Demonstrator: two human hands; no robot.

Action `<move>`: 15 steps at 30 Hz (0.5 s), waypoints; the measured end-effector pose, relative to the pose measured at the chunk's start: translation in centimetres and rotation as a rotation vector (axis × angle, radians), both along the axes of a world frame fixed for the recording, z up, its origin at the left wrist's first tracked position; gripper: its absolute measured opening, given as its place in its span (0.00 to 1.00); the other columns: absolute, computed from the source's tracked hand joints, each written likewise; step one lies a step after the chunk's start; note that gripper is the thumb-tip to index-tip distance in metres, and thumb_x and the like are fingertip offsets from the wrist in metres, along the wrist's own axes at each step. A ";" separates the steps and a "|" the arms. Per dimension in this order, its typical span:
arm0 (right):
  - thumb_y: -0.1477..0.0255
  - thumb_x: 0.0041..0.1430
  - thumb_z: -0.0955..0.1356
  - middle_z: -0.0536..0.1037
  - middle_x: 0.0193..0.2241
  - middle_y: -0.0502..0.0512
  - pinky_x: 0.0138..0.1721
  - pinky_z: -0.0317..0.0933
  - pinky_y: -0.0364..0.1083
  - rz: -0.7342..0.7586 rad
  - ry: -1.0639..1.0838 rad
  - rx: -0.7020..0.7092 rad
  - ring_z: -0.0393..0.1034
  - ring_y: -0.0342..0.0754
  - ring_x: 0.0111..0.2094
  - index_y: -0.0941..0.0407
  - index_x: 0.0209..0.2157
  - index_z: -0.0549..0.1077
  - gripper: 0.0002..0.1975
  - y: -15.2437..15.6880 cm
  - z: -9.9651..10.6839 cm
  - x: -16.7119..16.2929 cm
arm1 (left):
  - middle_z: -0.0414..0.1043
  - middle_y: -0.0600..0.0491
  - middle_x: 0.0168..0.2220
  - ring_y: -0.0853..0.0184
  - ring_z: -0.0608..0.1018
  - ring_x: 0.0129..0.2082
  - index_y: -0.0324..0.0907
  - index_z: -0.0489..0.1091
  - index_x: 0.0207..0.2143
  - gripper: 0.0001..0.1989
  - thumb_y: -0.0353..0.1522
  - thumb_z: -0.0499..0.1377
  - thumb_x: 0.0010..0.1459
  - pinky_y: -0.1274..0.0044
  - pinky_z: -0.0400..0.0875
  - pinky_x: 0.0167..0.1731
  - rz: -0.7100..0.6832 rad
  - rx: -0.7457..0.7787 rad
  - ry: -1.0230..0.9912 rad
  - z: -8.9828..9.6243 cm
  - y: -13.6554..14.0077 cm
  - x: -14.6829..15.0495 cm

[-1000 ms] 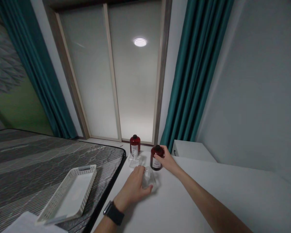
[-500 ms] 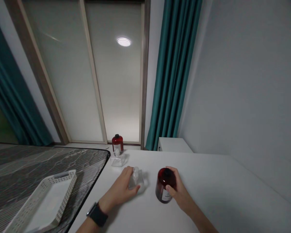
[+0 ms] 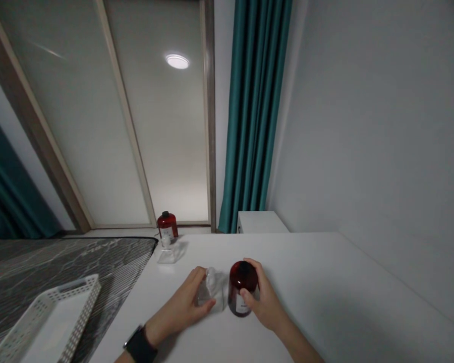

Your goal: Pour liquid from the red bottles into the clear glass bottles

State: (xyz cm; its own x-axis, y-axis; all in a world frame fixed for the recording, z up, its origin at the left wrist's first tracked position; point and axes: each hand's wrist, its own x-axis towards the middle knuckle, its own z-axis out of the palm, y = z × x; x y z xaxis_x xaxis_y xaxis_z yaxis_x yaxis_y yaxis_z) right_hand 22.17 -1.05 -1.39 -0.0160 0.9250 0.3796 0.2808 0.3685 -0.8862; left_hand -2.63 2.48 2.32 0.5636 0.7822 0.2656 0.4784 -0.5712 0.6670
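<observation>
My left hand [image 3: 187,300], with a dark watch [image 3: 139,344] on its wrist, is closed around a small clear bottle [image 3: 213,294] that has a rounded clear top. My right hand [image 3: 262,297] grips a dark red bottle [image 3: 238,287] with a black cap and a white label, thumb on the front and fingers behind. The two bottles are side by side over the white table [image 3: 325,302], a narrow gap between them. Farther back on the left stand another red bottle [image 3: 167,225] and a clear bottle [image 3: 166,253] in front of it.
On the left, a white perforated basket [image 3: 53,322] sits on a dark grey patterned surface [image 3: 121,257] beside the table. A white cabinet [image 3: 263,222] stands beyond the table's far edge, near a teal curtain [image 3: 251,126]. The grey wall [image 3: 382,126] runs along the right.
The view has turned slightly right, so the room appears farther left. My left hand and its clear bottle have moved right, closing most of the gap to the red bottle.
</observation>
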 end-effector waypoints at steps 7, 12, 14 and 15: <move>0.70 0.56 0.67 0.69 0.58 0.63 0.63 0.56 0.57 -0.057 0.004 0.053 0.64 0.57 0.60 0.55 0.60 0.59 0.31 0.6 -0.5 0.3 | 0.69 0.46 0.50 0.55 0.73 0.52 0.46 0.67 0.56 0.20 0.36 0.61 0.62 0.65 0.67 0.55 0.015 -0.003 -0.041 -1.0 2.5 1.6; 0.67 0.58 0.68 0.71 0.57 0.63 0.61 0.60 0.55 -0.088 0.012 0.110 0.66 0.57 0.59 0.56 0.60 0.60 0.30 1.0 -0.6 0.9 | 0.70 0.43 0.53 0.51 0.72 0.55 0.44 0.66 0.59 0.24 0.37 0.63 0.61 0.60 0.65 0.58 0.091 0.007 -0.119 -2.7 4.2 3.3; 0.67 0.58 0.68 0.71 0.57 0.63 0.61 0.61 0.55 -0.099 0.007 0.114 0.67 0.57 0.58 0.56 0.60 0.60 0.30 1.1 -0.8 1.0 | 0.69 0.42 0.56 0.51 0.71 0.57 0.45 0.64 0.61 0.27 0.37 0.63 0.60 0.59 0.64 0.60 0.105 0.016 -0.162 -3.5 4.4 3.7; 0.67 0.58 0.68 0.71 0.57 0.62 0.61 0.60 0.55 -0.102 0.002 0.113 0.67 0.57 0.59 0.55 0.61 0.60 0.30 1.1 -0.8 1.0 | 0.67 0.42 0.58 0.51 0.70 0.59 0.45 0.61 0.63 0.29 0.36 0.63 0.60 0.58 0.63 0.60 0.119 0.026 -0.185 -3.9 4.3 3.8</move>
